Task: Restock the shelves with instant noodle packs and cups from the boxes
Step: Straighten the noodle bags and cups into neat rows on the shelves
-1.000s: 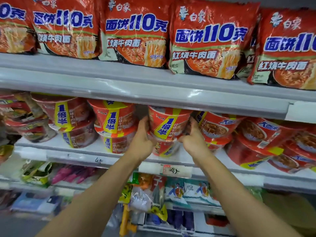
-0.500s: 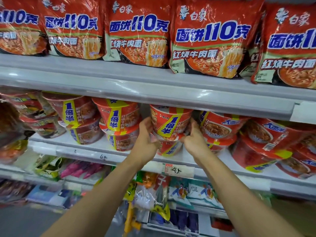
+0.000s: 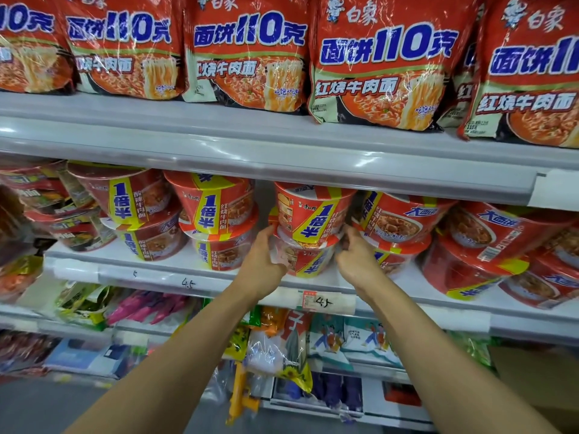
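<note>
Both-hands (image 3: 261,261) grip, perhaps, "1倍半" cup (image 3: 310,220)

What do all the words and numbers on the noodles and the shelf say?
"白象", "面饼110克", "红烧牛肉面": noodle packs, top shelf.
"1倍半", "红烧牛肉面": noodle cups, middle shelf.
"大面饼": cups to the right.
"4.5", handwritten: price tag on the shelf edge.
Small print on packs and bottom-shelf bags: too blurred to read.

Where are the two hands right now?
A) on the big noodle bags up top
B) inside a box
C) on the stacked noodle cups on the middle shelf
C: the left hand and right hand hold the sides of the stacked noodle cups on the middle shelf.
</note>
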A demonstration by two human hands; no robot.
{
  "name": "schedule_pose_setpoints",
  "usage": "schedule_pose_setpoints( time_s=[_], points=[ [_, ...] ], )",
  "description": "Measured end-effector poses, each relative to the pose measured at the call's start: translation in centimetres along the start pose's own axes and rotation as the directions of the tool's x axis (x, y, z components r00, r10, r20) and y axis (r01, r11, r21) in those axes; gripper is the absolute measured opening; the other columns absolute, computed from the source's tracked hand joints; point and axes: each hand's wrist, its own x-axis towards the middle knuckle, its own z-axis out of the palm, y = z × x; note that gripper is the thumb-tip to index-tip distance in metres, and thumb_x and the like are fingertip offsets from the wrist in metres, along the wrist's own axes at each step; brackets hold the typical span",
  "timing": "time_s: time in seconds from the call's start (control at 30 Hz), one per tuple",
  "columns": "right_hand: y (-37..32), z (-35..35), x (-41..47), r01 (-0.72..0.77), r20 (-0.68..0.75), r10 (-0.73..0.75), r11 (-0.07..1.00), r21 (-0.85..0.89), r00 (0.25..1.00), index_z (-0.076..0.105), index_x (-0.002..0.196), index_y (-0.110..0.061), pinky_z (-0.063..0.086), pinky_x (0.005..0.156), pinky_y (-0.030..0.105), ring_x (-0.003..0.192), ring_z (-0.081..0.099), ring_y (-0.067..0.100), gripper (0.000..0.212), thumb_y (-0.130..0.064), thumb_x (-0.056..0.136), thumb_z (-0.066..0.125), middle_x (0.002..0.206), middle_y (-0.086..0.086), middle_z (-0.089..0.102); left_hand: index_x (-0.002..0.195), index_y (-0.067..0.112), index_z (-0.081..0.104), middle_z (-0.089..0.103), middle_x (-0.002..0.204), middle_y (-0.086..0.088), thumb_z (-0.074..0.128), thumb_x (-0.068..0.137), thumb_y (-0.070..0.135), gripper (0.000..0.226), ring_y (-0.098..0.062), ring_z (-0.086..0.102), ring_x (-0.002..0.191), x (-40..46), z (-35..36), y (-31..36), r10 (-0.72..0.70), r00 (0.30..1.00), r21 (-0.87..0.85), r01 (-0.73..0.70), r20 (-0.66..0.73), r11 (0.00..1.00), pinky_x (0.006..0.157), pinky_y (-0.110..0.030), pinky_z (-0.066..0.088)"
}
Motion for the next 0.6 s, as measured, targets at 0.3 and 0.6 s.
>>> schedule_pose_setpoints(
  time_s=[0.3, 0.6],
  points=[
    [0.5, 0.5, -0.7, -0.030, 0.017, 0.031, 0.996, -0.082, 0.999, 0.030, 0.146, -0.023, 0.036, 0.099, 0.029, 0.131, 0.043, 0.019, 0.053, -0.002, 0.098, 0.038, 0.146, 0.002, 0.042, 0.150, 0.022, 0.018, 0.038, 0.149, -0.001, 0.054, 0.086, -0.009, 0.079, -0.015, 0.036, 0.137, 0.1, -0.4, -0.8, -0.016, 0.999, -0.024, 0.016, 0.029, 1.000, 0.110, -0.042, 0.036],
    [0.1, 0.8, -1.5, -0.020, 0.017, 0.021, 0.997, -0.074, 1.000, 0.027, 0.147, -0.024, 0.035, 0.106, 0.035, 0.136, 0.038, 0.019, 0.056, 0.000, 0.098, 0.038, 0.148, 0.001, 0.040, 0.150, 0.024, 0.017, 0.036, 0.151, -0.001, 0.052, 0.085, -0.012, 0.083, -0.015, 0.034, 0.138, -0.1, -0.8, -1.0, -0.003, 0.999, 0.013, 0.002, 0.037, 1.000, 0.109, -0.040, 0.037]
  ],
)
